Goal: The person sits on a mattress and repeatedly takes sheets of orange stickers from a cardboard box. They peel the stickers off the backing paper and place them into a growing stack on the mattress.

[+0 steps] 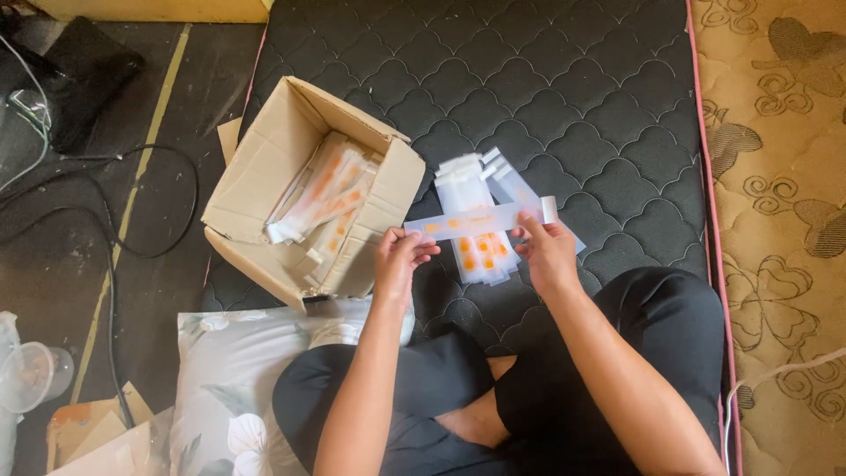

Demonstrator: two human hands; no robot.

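Observation:
I hold a long clear plastic packet with orange marks point(480, 219) sideways between both hands. My left hand point(401, 258) pinches its left end and my right hand point(546, 249) grips it near the right end. Under the packet, a pile of similar packets point(480, 189) lies fanned out on the black quilted mattress point(573, 97). An open cardboard box point(264, 167) at the left, tipped on its side, holds several more of these packets point(326, 198).
A floral pillow point(229, 379) lies by my left knee. My crossed legs in black trousers point(670, 326) fill the near edge. Black cables point(115, 238) run over the dark floor at left. A patterned beige mattress point(784, 176) lies at right. Clear plastic cup point(31, 375) bottom left.

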